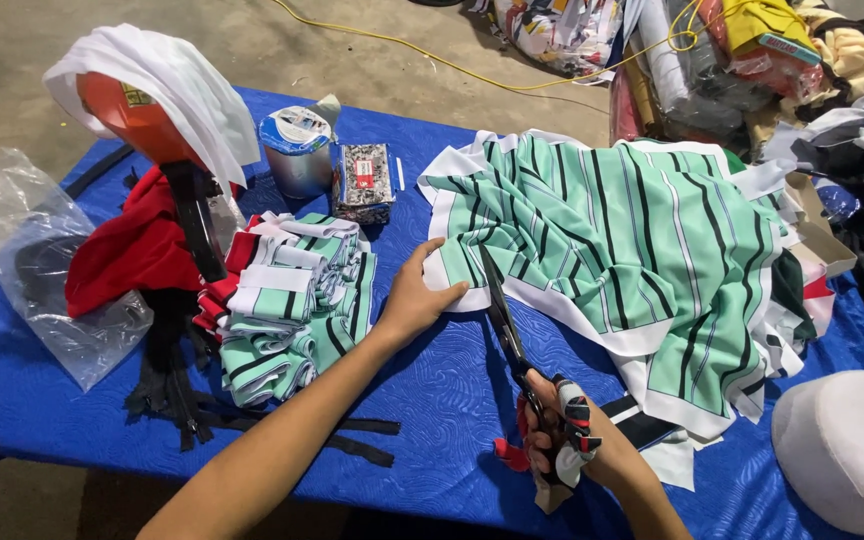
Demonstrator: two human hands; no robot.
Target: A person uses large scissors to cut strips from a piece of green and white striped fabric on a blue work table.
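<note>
While the left hand (414, 298) lies flat, fingers spread, pinning the edge of the striped green fabric (624, 250) to the blue table (432, 390), the right hand (572, 435) grips the scissors (508, 325) by their wrapped handles. Blades open, slid over the fabric's white border just beside the left thumb. Folded striped pieces (297, 300) sit stacked left; white cap (847, 450) at right.
</note>
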